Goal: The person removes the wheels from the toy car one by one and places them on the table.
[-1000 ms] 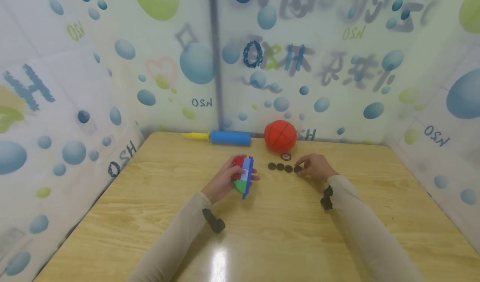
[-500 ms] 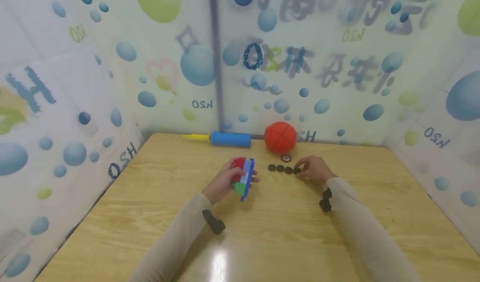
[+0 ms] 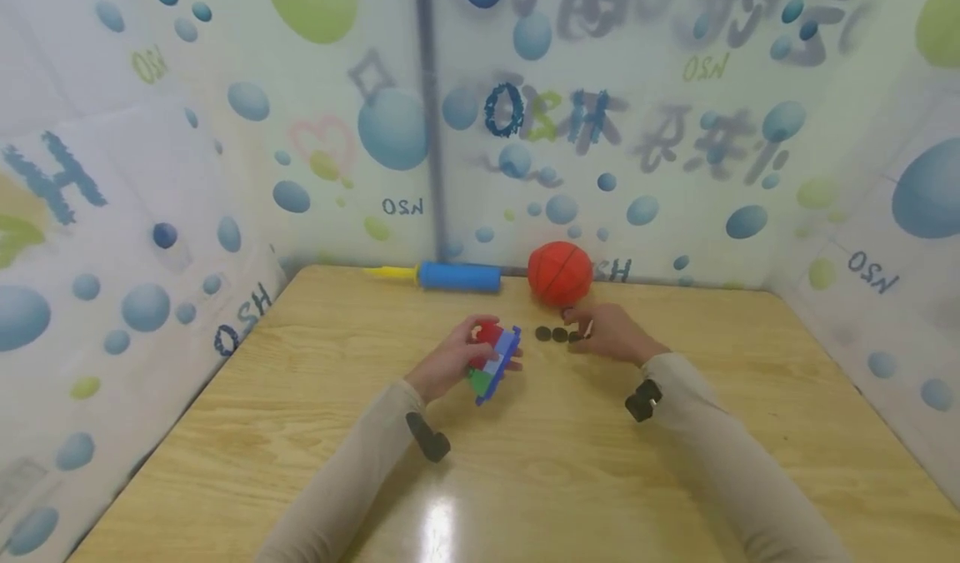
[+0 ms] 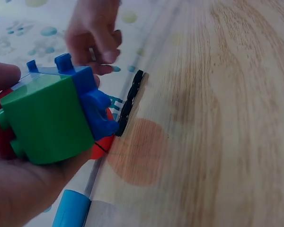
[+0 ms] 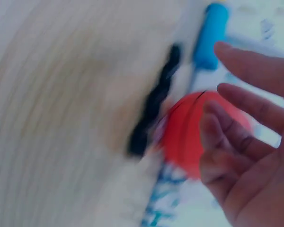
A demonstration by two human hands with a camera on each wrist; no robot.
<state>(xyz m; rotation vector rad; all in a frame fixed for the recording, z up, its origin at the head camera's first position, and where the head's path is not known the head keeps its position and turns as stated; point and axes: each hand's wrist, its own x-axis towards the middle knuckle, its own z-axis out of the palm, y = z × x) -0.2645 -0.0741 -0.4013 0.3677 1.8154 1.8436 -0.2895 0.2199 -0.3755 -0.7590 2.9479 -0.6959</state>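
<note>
My left hand [image 3: 448, 361] grips a toy of plastic blocks [image 3: 495, 363], red, light blue and green on a blue base with clips. In the left wrist view the rounded green block [image 4: 47, 118] faces the camera. Several small black wheels [image 3: 559, 334] lie in a row on the table, seen edge-on as a dark strip [image 4: 131, 97] in the left wrist view. My right hand [image 3: 618, 332] hovers over the right end of this row, hiding part of it. Blurred in the right wrist view, its fingers [image 5: 248, 111] are loosely bent with nothing between them.
A red ball [image 3: 560, 273] with black lines sits at the back of the wooden table [image 3: 570, 463]. Left of it lies a blue pump [image 3: 459, 277] with a yellow nozzle. Beside the ball, a small ringed disc [image 3: 567, 313] is partly hidden by my right hand.
My right hand has left the end wheel and shifted left over the row, towards the ringed disc. The block toy has tilted in my left hand and moved slightly right.
</note>
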